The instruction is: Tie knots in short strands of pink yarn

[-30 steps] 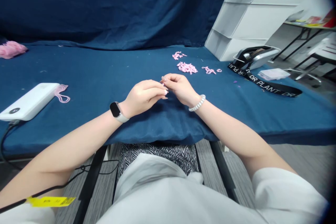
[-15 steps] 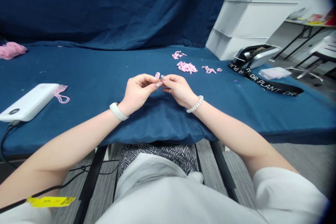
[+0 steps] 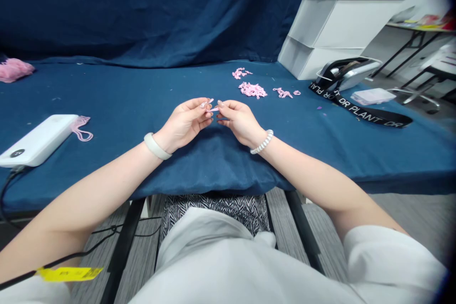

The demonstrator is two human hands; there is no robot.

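A short pink cord [image 3: 213,109] stretches between my two hands above the front of the blue-covered table. My left hand [image 3: 187,122] pinches one end of it between thumb and fingers, and a small pink loop pokes up past the thumb. On the other end, the thumb and forefinger of my right hand [image 3: 238,121] are closed. The fingertips of the two hands are slightly apart. Beyond them lies a pile of small pink knotted cord pieces [image 3: 252,90], with smaller groups of the same pieces [image 3: 241,73] behind and to its right.
At left, a white power bank [image 3: 41,137] with a cable rests on several pink cord loops [image 3: 82,129]. A pink bundle [image 3: 14,70] lies at the far left. To the right are a black lettered strap [image 3: 370,115], a silver-black device [image 3: 351,73], a clear box [image 3: 373,96] and stacked white boxes [image 3: 320,33].
My hands have drawn slightly apart, so the cord now shows stretched between them. My left fingers have shifted and opened out a little; the upright pink loop is now tilted.
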